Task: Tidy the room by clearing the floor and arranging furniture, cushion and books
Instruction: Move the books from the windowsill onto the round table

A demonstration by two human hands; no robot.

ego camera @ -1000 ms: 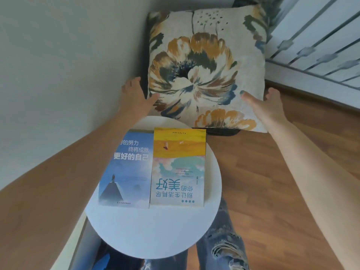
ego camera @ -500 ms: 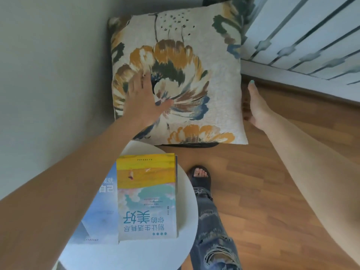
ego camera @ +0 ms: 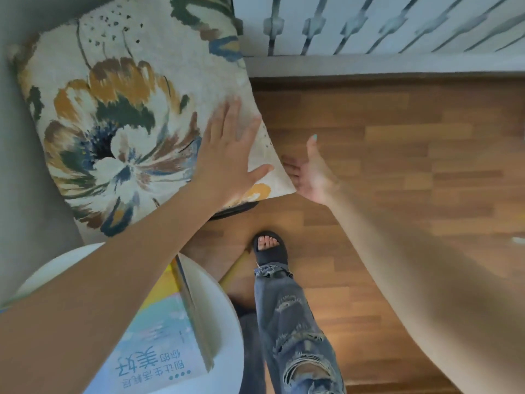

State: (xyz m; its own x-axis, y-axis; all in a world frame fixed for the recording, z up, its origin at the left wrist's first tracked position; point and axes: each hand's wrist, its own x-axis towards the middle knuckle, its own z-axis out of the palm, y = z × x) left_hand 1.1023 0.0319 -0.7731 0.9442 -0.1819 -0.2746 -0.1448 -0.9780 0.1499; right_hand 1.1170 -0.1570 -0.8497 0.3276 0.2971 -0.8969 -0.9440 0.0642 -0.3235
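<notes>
From the head camera, the floral cushion [ego camera: 127,123] sits on a dark seat [ego camera: 237,209] of which only a sliver of edge shows, tucked into the corner against the grey wall [ego camera: 31,223] and near the white railing [ego camera: 369,27]. The left hand [ego camera: 227,155] lies flat on the cushion's right part, fingers straight and slightly spread, pressing the fabric and gripping nothing. The right hand [ego camera: 312,174] is open at the cushion's lower right corner, thumb up, palm facing the cushion; its fingertips reach the edge, though whether they touch it cannot be told. Lower left, a round white table [ego camera: 224,317] carries a pastel-covered book [ego camera: 159,354] lying flat near the table's right side; the left forearm hides the rest of the tabletop, so any other book cannot be judged. The visible wooden floor [ego camera: 397,166] holds only the person's sandalled foot [ego camera: 270,251] and a table leg [ego camera: 235,268]. Judging by this, the floor, table and book look settled, and the work is near its end: what seems left is patting the cushion square on its seat and letting go.
</notes>
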